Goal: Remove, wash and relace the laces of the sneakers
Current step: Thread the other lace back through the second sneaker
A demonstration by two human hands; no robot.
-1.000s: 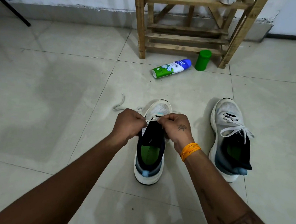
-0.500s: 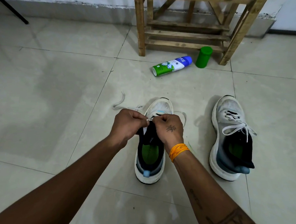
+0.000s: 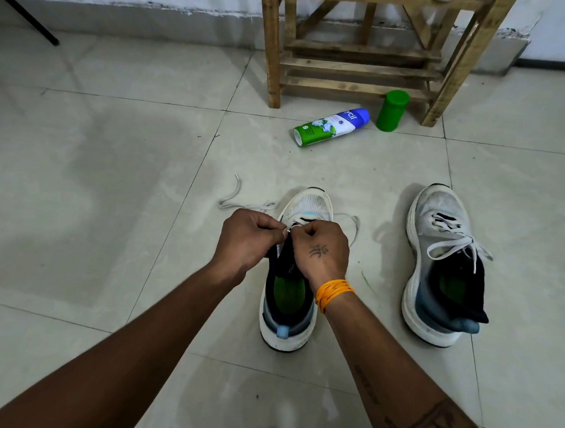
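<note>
In the head view, the near sneaker (image 3: 289, 281) is standing between the forearms. Both the left hand (image 3: 247, 239) and the right hand (image 3: 320, 250) are pinching its lace (image 3: 241, 204) at the eyelets, fingers curled. The lace ends are trailing loose beside the toe; a hard tug is likely dragging an end out.

Beyond the sneaker, a spray can (image 3: 330, 127) is lying sideways and a green canister (image 3: 392, 111) is standing closed; their contents are hidden. The second sneaker (image 3: 444, 268) is sitting laced to the right.
</note>
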